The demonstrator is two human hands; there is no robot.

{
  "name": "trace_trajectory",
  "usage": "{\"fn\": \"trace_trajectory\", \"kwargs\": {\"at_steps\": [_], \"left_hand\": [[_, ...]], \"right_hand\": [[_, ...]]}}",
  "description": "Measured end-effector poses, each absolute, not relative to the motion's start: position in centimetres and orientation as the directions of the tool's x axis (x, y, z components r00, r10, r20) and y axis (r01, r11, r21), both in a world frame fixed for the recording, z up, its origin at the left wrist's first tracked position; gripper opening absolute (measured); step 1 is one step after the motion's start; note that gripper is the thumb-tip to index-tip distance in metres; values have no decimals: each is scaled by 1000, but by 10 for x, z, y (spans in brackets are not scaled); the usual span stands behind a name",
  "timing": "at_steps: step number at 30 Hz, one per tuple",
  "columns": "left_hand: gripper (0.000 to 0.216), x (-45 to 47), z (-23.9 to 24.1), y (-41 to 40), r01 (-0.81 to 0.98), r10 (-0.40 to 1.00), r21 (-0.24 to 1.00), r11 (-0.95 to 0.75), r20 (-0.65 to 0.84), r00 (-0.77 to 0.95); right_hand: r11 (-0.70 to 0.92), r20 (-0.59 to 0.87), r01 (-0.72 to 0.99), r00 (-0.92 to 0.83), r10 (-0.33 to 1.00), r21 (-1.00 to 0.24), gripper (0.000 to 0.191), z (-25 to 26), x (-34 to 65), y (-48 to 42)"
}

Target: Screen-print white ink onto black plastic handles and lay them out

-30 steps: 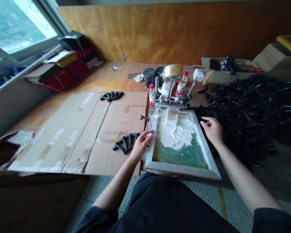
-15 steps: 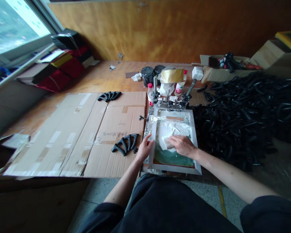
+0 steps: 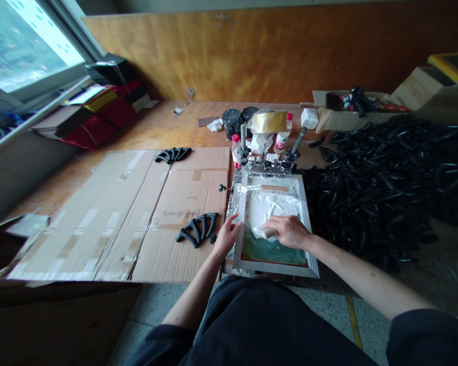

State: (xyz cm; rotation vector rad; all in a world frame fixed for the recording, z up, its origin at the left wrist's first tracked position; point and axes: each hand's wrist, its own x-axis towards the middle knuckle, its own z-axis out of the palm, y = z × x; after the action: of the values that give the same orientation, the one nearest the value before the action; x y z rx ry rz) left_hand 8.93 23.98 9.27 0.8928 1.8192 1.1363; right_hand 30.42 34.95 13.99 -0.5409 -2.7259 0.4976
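White-smeared flat squeegee [image 3: 265, 233] sits on the green mesh of the silver-framed printing screen [image 3: 275, 267], at the near edge of the white ink patch [image 3: 269, 203]. Right hand [image 3: 290, 231]: grip pinched on it. Left hand [image 3: 226, 237] on the screen's left rail; grip clamped or just resting, can't tell. Black curved plastic parts [image 3: 198, 227] lie just left on the cardboard.

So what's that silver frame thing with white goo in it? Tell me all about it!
The frame is a flat, silvery, metal-looking rectangle around a green mesh, lying on the table. Its far half is covered with white paste. Its far edge is gripped by black clamps. The left hand touches its left rail; the right hand presses a pale scraper into the paste.
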Motion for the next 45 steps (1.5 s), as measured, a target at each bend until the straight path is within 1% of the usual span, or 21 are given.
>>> {"fn": "trace_trajectory", "kwargs": {"at_steps": [2,4,6,8,11,13,15,18,20,21,23,24,26,29,31,32,34,36,39,43,45], "left_hand": [[63,89,102,239,131,870,928,350,-270,-413],[68,89,118,237,94,883,939,331,-272,-383],[66,91,139,236,37,890,959,281,-246,-385],[59,95,164,239,-33,887,977,210,-205,-414],[56,100,200,254,-120,881,991,51,-101,-461],[49,101,222,272,-125,874,987,-97,24,-485],[41,103,238,289,-110,868,972,-205,129,-480],[41,110,243,302,-110,848,962,-250,163,-504],[46,122,229,296,-152,830,968,-197,82,-551],[49,130,217,287,-203,847,973,-108,-17,-531],[56,149,186,265,-326,882,925,195,-311,-355],[59,158,170,253,-373,861,857,356,-455,-226],[58,174,142,233,-474,810,736,482,-581,-78],[45,181,118,217,-622,804,691,367,-572,-161],[42,170,114,213,-624,765,716,314,-579,-280],[41,160,114,210,-602,742,738,305,-580,-335],[41,130,112,199,-531,700,798,284,-551,-454],[39,91,103,179,-440,616,859,261,-499,-609],[32,31,78,142,-330,399,884,331,-448,-800],[39,-15,46,120,-214,289,683,699,-542,-789],[42,-24,39,125,-152,299,620,770,-561,-772]], "right_hand": [[830,253,387,-824,507,-402,29,156,291,367],[784,292,468,-747,597,-408,48,176,278,392],[731,318,535,-667,673,-425,58,195,279,424],[656,361,577,-551,752,-486,51,208,300,456],[505,445,614,-264,856,-607,33,203,352,491],[422,437,656,-153,886,-626,34,182,379,492],[403,394,683,-180,901,-609,38,152,384,474],[548,341,664,-429,836,-509,32,108,358,424],[648,295,660,-578,761,-380,22,90,334,392],[665,265,674,-610,747,-322,19,87,323,380],[628,221,728,-588,778,-275,14,88,307,360],[607,212,744,-568,795,-280,14,91,301,351],[622,224,712,-582,782,-324,14,101,290,331],[757,255,497,-737,626,-423,15,113,280,307],[804,272,356,-810,520,-476,16,118,285,308],[806,279,347,-810,516,-480,17,118,293,317],[761,277,479,-734,620,-436,18,113,321,349],[633,240,697,-586,774,-337,24,100,360,392],[531,147,817,-510,848,-224,33,71,417,445],[552,63,811,-551,832,-191,24,37,448,474],[596,39,786,-598,800,-164,23,28,449,480]]}}
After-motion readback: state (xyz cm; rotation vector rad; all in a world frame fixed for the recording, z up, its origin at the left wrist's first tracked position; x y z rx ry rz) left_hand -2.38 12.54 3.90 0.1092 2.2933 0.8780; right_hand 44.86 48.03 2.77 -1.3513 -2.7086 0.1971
